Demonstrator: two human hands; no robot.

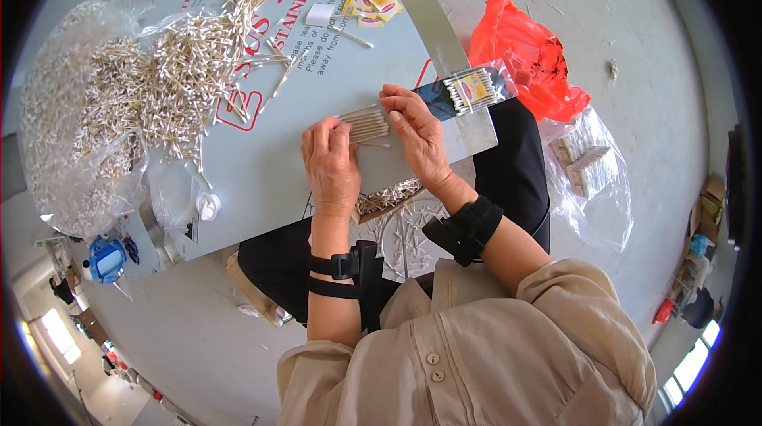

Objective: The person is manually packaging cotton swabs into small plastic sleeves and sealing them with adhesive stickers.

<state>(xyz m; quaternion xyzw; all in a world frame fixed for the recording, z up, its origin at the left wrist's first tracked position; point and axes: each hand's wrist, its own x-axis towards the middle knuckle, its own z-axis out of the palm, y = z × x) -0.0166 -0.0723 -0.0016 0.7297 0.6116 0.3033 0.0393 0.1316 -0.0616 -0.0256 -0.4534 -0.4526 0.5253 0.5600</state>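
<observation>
- Grey table (270, 204), one, in head view
- One swab bundle (365, 123), over the table
- One left hand (330, 160), grasping the bundle
- One right hand (418, 134), over the table, grip cannot tell
- One red bag (520, 57), right of the table

- The swabs (365, 124) you hold have cream sticks.
- Your tabletop (270, 188) is grey-blue, printed in red and black.
- Your small cards (387, 5) are yellow, marked with red.
- Your shirt (492, 355) is plain beige; your trousers (512, 160) and wrist straps (470, 229) are black.
</observation>
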